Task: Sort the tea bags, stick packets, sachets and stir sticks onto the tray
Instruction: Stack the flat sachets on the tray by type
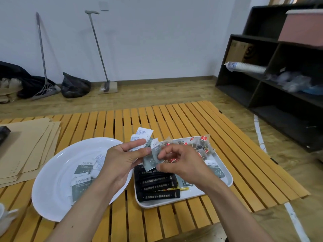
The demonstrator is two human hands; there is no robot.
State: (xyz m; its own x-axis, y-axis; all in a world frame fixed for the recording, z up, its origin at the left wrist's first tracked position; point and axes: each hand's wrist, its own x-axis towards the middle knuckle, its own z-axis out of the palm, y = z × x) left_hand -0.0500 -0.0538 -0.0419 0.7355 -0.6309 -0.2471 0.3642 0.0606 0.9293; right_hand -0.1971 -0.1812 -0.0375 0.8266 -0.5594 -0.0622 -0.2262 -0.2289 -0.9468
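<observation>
My left hand [120, 158] holds a fan of small white sachets [142, 134] above the gap between plate and tray. My right hand [181, 163] pinches a grey-green sachet [153, 158] that the left thumb also touches. The white rectangular tray [227, 179] lies under my right hand; it holds black stick packets [157, 187] at the front left, tea bags with red tags [201, 145] at the back, and grey-green sachets [215, 169] on the right. A round white plate [57, 172] on the left carries more grey-green and white sachets [83, 179].
Everything rests on an orange slatted table [183, 116]. Brown paper envelopes [29, 144] lie at the left with a dark object on them. A white cup [5, 217] sits at the bottom left corner. Dark shelving [271, 75] stands at the right; brooms lean on the far wall.
</observation>
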